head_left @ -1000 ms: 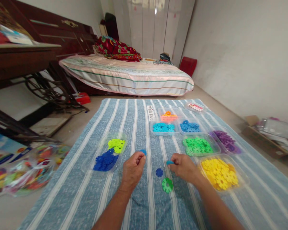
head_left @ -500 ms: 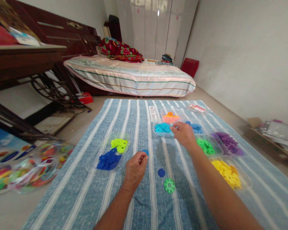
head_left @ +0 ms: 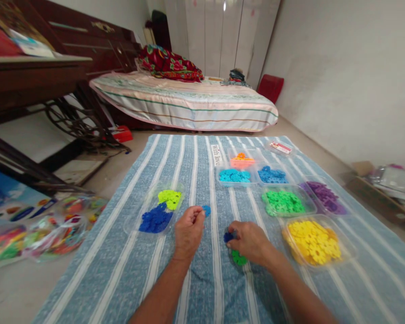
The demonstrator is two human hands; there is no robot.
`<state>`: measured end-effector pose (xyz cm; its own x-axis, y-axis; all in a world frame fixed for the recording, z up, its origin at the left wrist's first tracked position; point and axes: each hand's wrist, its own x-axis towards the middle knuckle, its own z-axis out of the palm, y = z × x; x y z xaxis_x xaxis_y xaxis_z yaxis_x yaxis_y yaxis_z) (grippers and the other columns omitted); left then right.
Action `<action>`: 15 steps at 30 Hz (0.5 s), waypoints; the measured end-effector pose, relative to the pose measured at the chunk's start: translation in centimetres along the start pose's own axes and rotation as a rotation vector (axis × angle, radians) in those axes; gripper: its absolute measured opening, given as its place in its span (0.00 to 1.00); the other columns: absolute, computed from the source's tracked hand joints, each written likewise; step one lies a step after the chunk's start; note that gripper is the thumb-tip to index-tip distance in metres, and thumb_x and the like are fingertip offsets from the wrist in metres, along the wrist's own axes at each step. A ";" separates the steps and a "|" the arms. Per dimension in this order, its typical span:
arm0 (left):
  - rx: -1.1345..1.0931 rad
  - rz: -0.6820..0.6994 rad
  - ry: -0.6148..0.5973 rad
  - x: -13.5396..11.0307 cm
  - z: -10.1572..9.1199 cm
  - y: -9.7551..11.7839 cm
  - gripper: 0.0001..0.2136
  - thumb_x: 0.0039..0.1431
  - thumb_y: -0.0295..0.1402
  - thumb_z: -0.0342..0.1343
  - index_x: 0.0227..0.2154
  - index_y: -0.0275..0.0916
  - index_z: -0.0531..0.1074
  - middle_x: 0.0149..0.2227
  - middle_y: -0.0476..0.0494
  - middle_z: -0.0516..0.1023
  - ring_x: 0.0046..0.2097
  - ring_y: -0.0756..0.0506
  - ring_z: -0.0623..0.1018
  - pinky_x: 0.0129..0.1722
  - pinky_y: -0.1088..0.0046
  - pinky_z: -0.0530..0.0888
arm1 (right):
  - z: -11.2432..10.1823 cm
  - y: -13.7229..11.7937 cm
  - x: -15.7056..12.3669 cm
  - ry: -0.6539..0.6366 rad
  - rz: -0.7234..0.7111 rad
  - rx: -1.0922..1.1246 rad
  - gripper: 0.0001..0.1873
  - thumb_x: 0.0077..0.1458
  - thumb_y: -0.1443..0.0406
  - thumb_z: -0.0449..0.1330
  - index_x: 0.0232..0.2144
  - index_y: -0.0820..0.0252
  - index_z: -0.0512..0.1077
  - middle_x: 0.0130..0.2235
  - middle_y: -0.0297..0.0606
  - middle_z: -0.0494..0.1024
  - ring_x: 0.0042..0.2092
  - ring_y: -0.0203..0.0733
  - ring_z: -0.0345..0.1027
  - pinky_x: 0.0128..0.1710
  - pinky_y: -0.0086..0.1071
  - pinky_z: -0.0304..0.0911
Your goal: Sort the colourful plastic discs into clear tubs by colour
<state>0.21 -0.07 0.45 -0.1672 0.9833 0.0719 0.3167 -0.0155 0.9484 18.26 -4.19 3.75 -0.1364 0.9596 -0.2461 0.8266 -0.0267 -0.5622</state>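
1. Blue-and-white striped cloth mat (head_left: 128,270), spread flat on the floor. It carried every item below.

2. Shallow clear plastic trays of sorted discs stood to the right: yellow-filled tray (head_left: 344,252) nearest, green-filled tray (head_left: 309,204) beyond it. A two-colour tray (head_left: 135,225) of lime and dark blue discs lay just left of the left hand.

3. Left hand (head_left: 188,231), knuckles up, fingers curled narrow. Thumb and forefinger pinched a mid-blue notched plastic disc (head_left: 206,210) by its rim, just above the mat.

4. Right hand (head_left: 251,243), fingers drawn in, tips closed on a dark blue notched plastic disc (head_left: 228,236) near the middle of the mat.

5. Green notched plastic disc (head_left: 239,258), flat on the mat, partly under the right hand.

Handling, judged: the discs looked light, stiff and thin, and not fragile. Smooth plastic lying flat offers little to grip from above, so the toothed rim is the place to take hold, edge-on between two fingertips. The slots would snag on neighbours in a heap.

Not made out: whether the dark blue disc was lifted or resting on the cloth. Most of the green disc was covered by the palm. The left palm's contents were hidden, and the far trays' rims were blurred.
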 end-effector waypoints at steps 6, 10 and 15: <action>-0.039 -0.015 0.034 0.0 0.0 0.3 0.10 0.50 0.40 0.54 0.31 0.39 0.71 0.24 0.51 0.74 0.24 0.50 0.73 0.25 0.77 0.71 | 0.4 0.3 0.1 -0.002 -0.003 0.107 0.09 0.40 0.69 0.64 0.28 0.57 0.72 0.21 0.27 0.69 0.24 0.33 0.60 0.25 0.27 0.46; -0.017 -0.008 0.023 0.1 0.1 0.0 0.11 0.50 0.41 0.53 0.31 0.40 0.71 0.23 0.52 0.73 0.23 0.51 0.73 0.25 0.76 0.71 | 1.2 1.6 0.6 0.002 -0.004 0.265 0.07 0.40 0.71 0.62 0.23 0.58 0.67 0.19 0.25 0.66 0.23 0.31 0.58 0.23 0.26 0.46; -0.009 0.004 0.008 0.1 0.0 -0.1 0.10 0.50 0.41 0.53 0.31 0.40 0.71 0.22 0.53 0.73 0.23 0.51 0.73 0.24 0.77 0.70 | 2.0 2.8 1.0 -0.064 0.002 0.511 0.06 0.43 0.69 0.58 0.20 0.58 0.63 0.16 0.24 0.63 0.19 0.29 0.56 0.19 0.24 0.47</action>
<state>0.15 0.07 0.40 -0.1734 0.9817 0.0783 0.3085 -0.0214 0.9510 19.31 -3.88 0.37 -0.1812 0.9409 -0.2863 0.4564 -0.1774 -0.8719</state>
